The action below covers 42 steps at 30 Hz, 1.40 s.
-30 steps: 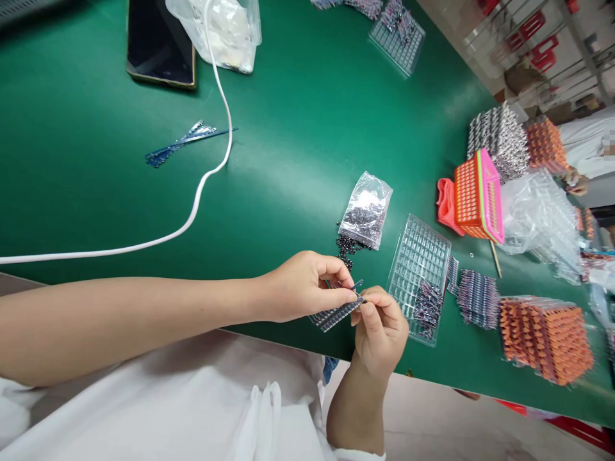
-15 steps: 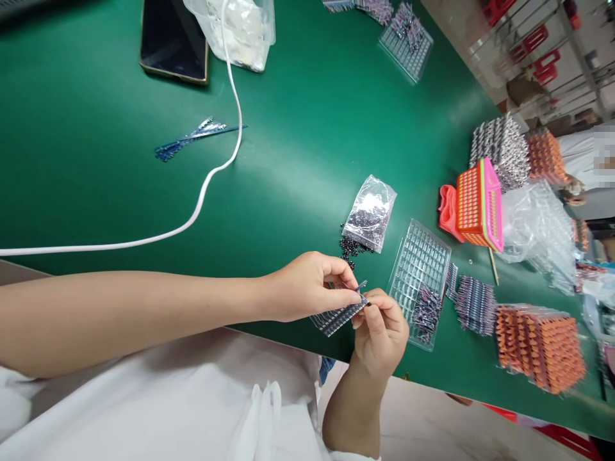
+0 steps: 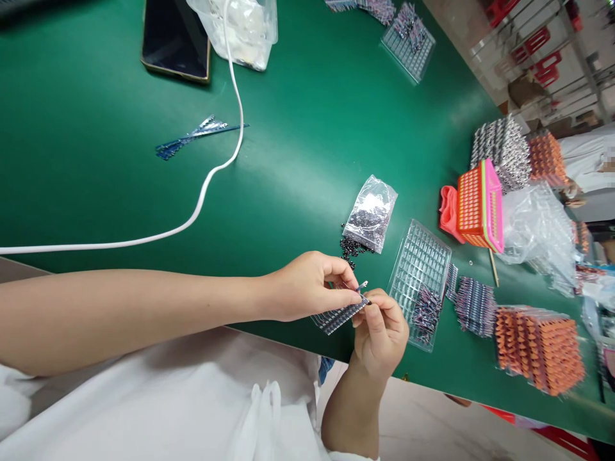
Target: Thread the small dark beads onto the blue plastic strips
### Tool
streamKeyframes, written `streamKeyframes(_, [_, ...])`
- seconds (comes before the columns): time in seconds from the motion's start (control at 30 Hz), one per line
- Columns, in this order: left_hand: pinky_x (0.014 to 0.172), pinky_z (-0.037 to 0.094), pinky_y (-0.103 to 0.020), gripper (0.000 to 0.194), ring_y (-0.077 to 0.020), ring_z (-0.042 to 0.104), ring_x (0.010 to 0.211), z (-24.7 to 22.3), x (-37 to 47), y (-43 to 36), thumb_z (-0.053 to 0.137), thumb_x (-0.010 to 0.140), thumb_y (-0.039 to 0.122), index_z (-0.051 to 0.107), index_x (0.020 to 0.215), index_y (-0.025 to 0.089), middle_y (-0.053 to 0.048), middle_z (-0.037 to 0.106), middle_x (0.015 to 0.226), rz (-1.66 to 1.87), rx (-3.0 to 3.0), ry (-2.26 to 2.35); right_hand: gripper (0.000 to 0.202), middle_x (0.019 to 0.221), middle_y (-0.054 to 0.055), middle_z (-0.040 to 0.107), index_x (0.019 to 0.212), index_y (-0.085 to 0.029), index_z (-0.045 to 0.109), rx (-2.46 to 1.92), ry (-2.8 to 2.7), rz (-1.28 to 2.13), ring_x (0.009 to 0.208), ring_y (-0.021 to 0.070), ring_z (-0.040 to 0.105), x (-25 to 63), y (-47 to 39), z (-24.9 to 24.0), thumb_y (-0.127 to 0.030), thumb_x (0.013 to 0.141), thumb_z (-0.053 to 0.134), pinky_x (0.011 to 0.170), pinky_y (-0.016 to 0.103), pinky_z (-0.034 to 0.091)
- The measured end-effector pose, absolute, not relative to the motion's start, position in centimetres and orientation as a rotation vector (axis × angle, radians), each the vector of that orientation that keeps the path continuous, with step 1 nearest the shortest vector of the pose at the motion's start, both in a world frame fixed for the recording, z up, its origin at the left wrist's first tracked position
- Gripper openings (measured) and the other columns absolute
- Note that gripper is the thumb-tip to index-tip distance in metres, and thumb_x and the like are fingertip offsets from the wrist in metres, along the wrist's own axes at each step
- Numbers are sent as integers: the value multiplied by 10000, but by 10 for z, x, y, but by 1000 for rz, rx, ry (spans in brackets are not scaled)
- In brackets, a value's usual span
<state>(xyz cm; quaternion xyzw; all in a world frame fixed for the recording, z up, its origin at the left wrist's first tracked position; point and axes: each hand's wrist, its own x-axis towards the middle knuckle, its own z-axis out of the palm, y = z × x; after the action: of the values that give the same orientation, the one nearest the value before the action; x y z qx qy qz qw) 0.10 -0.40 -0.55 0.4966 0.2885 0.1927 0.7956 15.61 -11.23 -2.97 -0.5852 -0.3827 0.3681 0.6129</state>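
My left hand point(image 3: 312, 288) is closed, thumb and fingers pinching one end of a dark, silver-ribbed strip bundle point(image 3: 334, 319) that hangs below the palm. Against that end, my right hand point(image 3: 382, 336) pinches with thumb and forefinger; a tiny dark piece, perhaps a bead, shows at the fingertips. Just beyond the hands, loose black beads point(image 3: 353, 248) lie at the mouth of a clear plastic bag point(image 3: 371, 214) with more beads inside. Right of my hands, a clear compartment tray point(image 3: 418, 256) holds a heap of small dark pink-and-blue pieces point(image 3: 426, 310).
Stacked orange pieces point(image 3: 542, 349), dark strips point(image 3: 475, 306) and an orange basket point(image 3: 473, 205) stand to the right. A white cable point(image 3: 202, 198) crosses the left side, near blue foil strips point(image 3: 192, 137) and a phone or tablet point(image 3: 175, 38). Another tray point(image 3: 408, 54) lies far off.
Both hands keep almost the same pose on the strip bundle. A small silvery tip above my left fingertips catches more light. The view has shifted very slightly.
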Motion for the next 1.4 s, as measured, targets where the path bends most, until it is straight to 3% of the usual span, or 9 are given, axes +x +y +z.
streamKeyframes(1.1, [630,469,-240,147,-127,605,677,-8,1,0,732,767,286,689,814,154,7,659,712,352,1085,599,108,686,-39,557,825,-220,684,-1266,-880,1010,479,77,545,162,-114,-32,-308,854,739,397,186,420])
streamKeyframes(1.4, [580,423,-222,142,-104,542,617,-6,0,2,741,755,289,686,782,161,35,606,653,320,1074,590,179,669,-39,543,801,-206,674,-1285,-887,1054,467,84,545,162,-116,-31,-362,836,754,382,195,428])
